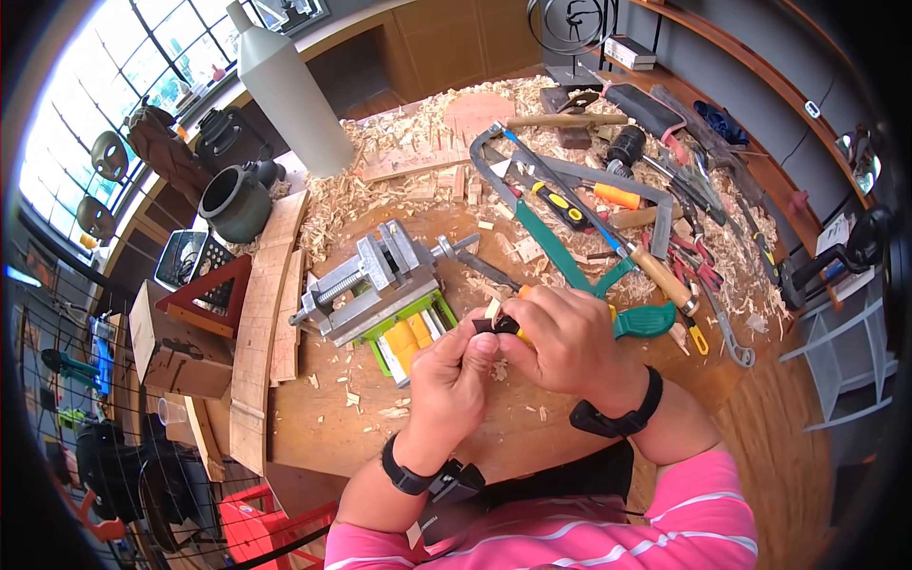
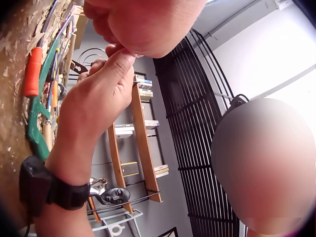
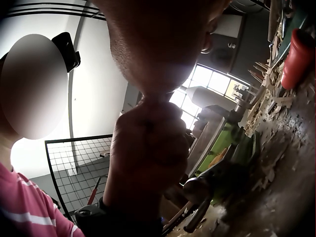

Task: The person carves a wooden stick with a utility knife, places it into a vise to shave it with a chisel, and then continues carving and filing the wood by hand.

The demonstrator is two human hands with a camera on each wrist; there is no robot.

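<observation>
Above the table's front edge, the left hand point(image 1: 445, 382) pinches a small dark strip point(image 1: 484, 325) between thumb and curled fingers. Against it the right hand point(image 1: 568, 340) holds a dark piece with its fingers curled; a pale wood bit point(image 1: 492, 309) shows between the hands. What exactly lies inside the grips is hidden. In the left wrist view the left hand point(image 2: 145, 24) fills the top, meeting the right hand point(image 2: 96, 101). The right wrist view has the right hand point(image 3: 153, 47) above the left hand point(image 3: 148, 143), both dark in shadow.
A metal vise point(image 1: 380, 277) stands left of the hands, over a green tray point(image 1: 432, 323). To the right lie a hacksaw point(image 1: 570, 204), a green-handled saw point(image 1: 646, 320) and several hand tools among shavings. Planks point(image 1: 266, 351) line the left side; a pale bottle point(image 1: 294, 100) stands behind.
</observation>
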